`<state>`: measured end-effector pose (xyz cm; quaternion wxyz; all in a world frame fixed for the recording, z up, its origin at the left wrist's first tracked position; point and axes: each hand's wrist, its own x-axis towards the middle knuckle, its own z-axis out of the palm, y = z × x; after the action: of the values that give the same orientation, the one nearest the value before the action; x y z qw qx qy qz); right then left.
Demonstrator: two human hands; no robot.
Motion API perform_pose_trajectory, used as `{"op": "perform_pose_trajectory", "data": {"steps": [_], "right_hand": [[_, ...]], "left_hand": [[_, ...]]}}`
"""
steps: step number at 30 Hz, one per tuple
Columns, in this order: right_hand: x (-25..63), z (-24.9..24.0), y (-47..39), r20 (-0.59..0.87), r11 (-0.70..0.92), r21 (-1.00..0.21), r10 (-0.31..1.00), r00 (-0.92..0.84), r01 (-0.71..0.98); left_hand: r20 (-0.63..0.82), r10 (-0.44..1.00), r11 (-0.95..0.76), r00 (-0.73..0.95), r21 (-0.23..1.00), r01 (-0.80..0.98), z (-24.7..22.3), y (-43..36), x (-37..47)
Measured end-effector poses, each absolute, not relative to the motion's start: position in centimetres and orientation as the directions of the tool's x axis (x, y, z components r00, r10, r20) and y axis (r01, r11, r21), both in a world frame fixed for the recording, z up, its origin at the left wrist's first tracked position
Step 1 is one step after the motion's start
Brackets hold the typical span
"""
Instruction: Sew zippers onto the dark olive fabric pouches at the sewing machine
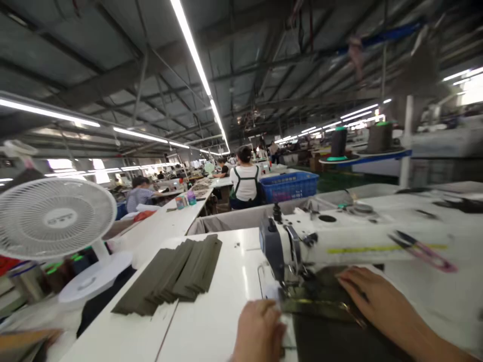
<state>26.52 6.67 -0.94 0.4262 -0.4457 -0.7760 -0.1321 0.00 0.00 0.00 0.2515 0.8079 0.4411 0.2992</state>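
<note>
Dark olive fabric (324, 332) lies under the needle area of a white sewing machine (339, 236) and drapes toward me. My right hand (372, 294) rests on that fabric, fingers stretched out across it, just right of the presser foot. A thin yellow line runs over the cloth between my hands. My left hand (258, 329) is at the fabric's left edge, in front of the needle, with its fingers curled closed; blur and the fingers themselves hide what they hold, if anything. Pink-handled thread snips (430, 254) lie against the machine arm.
Overlapping olive fabric pieces (177, 271) form a fanned stack on the white table, left of the machine. A white fan (60, 218) stands farther left. Thread cones (338, 143) sit on a stand behind the machine. Beyond are a blue basket (290, 186) and several seated people.
</note>
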Motion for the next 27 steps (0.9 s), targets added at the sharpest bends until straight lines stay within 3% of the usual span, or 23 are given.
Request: {"op": "perform_pose_trajectory", "data": {"steps": [2, 5, 9, 12, 16, 20, 23, 27], "right_hand": [[25.2, -2.1, 2.9, 0.714, 0.621, -0.140, 0.603, -0.357, 0.771], [23.3, -2.2, -1.5, 0.675, 0.723, -0.048, 0.533, -0.511, 0.689], [23.0, -1.3, -2.1, 0.636, 0.730, -0.088, 0.565, -0.526, 0.678], [23.0, -0.8, 0.0, 0.609, 0.729, -0.142, 0.598, -0.521, 0.670], [21.2, -1.1, 3.2, 0.666, 0.700, -0.074, 0.565, -0.487, 0.711], [19.8, -1.9, 4.5, 0.661, 0.726, 0.003, 0.514, -0.546, 0.687], [19.8, -1.8, 4.5, 0.639, 0.736, -0.008, 0.524, -0.562, 0.677], [19.9, -1.4, 4.5, 0.596, 0.750, -0.013, 0.537, -0.597, 0.662]], "left_hand": [[0.328, 0.888, -0.451, 0.321, 0.493, 0.744, -0.2, 0.6, 0.0], [0.393, 0.826, -0.519, 0.405, 0.248, 0.818, -0.2, 1.1, 0.6], [0.404, 0.786, -0.543, 0.468, 0.091, 0.835, -0.2, 1.5, 1.6], [0.408, 0.786, -0.525, 0.464, 0.047, 0.850, -0.6, 2.0, 2.0], [0.504, 0.723, -0.542, 0.474, -0.012, 0.840, -1.7, 2.7, 2.2], [0.540, 0.718, -0.544, 0.438, 0.043, 0.838, -2.5, 3.1, 2.2], [0.558, 0.700, -0.590, 0.446, 0.099, 0.801, -2.6, 3.3, 2.3], [0.635, 0.615, -0.634, 0.468, 0.046, 0.772, -2.6, 3.5, 2.4]]}}
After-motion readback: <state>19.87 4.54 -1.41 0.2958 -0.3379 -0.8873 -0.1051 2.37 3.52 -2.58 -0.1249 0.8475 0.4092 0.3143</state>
